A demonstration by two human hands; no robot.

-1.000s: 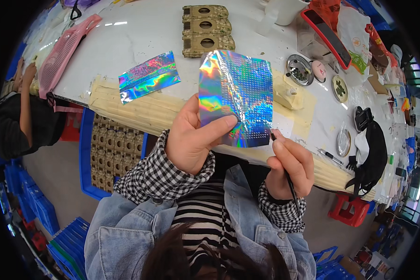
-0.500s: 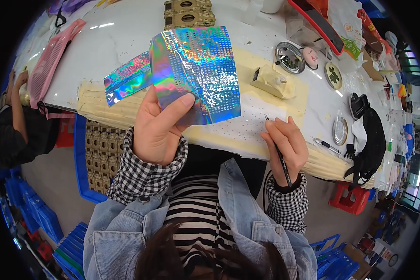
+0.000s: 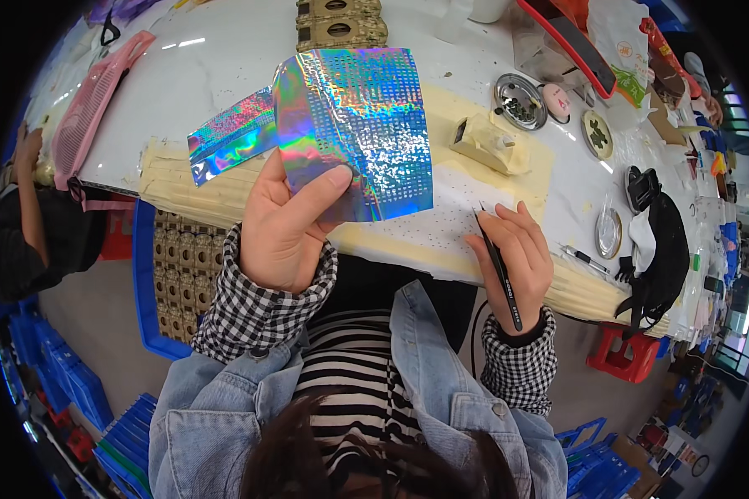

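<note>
My left hand (image 3: pixel 287 229) pinches a shiny holographic sheet (image 3: pixel 362 137), its thumb on the front face near the lower edge. Rows of small cut-out shapes cover the sheet, and a slanting crease runs across it. A narrower holographic strip (image 3: pixel 233 133) sticks out behind it to the left. Between the fingers of my right hand (image 3: pixel 520 254) are slim black tweezers (image 3: pixel 499 270), tip pointing up and away. Beneath that tip lies a white sheet (image 3: pixel 445 220) dotted with tiny dark specks. Whether the tip carries anything is too small to tell.
Past the white sheet stands a tape-wrapped block (image 3: pixel 491 143). Round metal dishes (image 3: pixel 520 101) and a pen (image 3: pixel 587 259) lie on the right, beside a black bag (image 3: pixel 662 249). Camouflage-patterned cases (image 3: pixel 341 21) sit at the back; a blue crate (image 3: pixel 146 291) holds more. Another person's arm (image 3: pixel 29 191) shows far left.
My right hand has shifted slightly to the right with the tweezers, which now show more of their handle. The holographic sheet in my left hand has barely moved.
</note>
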